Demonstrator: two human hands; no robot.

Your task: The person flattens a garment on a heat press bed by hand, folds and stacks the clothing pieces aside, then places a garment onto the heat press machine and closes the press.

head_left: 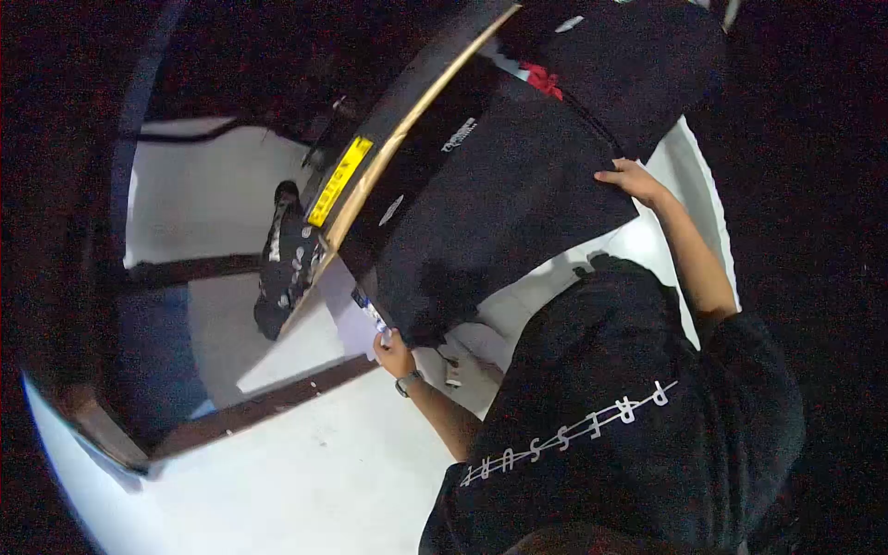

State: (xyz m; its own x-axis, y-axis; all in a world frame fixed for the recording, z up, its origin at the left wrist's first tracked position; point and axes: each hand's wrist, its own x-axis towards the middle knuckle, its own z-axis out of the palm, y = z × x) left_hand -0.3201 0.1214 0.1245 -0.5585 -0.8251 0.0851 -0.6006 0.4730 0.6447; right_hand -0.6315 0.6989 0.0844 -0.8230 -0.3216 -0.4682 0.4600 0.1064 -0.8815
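A large piece of black cloth point(518, 203) with small white prints lies spread in front of me. At its right edge my right hand point(636, 181) is closed on the cloth, thumb on top, the other fingers mostly hidden. Near the cloth's lower left corner my left hand point(393, 351), with a watch on the wrist, is closed around a slim object point(371, 311) with black, white and bluish parts. Its exact kind is too small to make out.
A long, pale wooden edge point(407, 129) carries a yellow caution label point(339, 182). Beside it hangs a dark thing with light patches point(289, 259). A red piece point(541, 80) lies on the cloth's far part. White surface point(277, 462) shows at lower left.
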